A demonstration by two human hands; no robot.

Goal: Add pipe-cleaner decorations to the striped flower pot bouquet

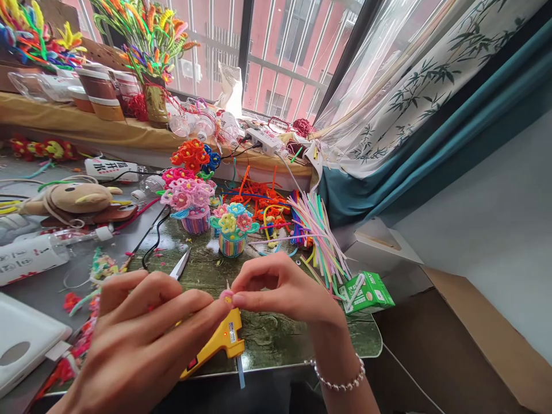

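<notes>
Between my fingertips is a small pink piece with a yellow middle (227,296), its shape partly covered. My left hand (149,328) pinches it from the left, fingers pressed together. From the right, thumb and forefinger of my right hand (276,293) close on the same piece; a beaded bracelet (340,384) circles that wrist. Below them lies a yellow glue gun (222,339) with a glowing orange light and a glue stick poking out. Behind my left hand shows a scissors blade (180,264). Two pots of pipe-cleaner flowers, one pink (187,198) and one multicoloured (233,230), stand beyond.
Pastel pipe cleaners (321,238) lie at the right by a green box (368,292). Orange pipe cleaners (259,198) are heaped behind. Bottles (38,253), a white device (26,345) and a black cable (157,233) crowd the left. A cardboard box (478,339) stands right.
</notes>
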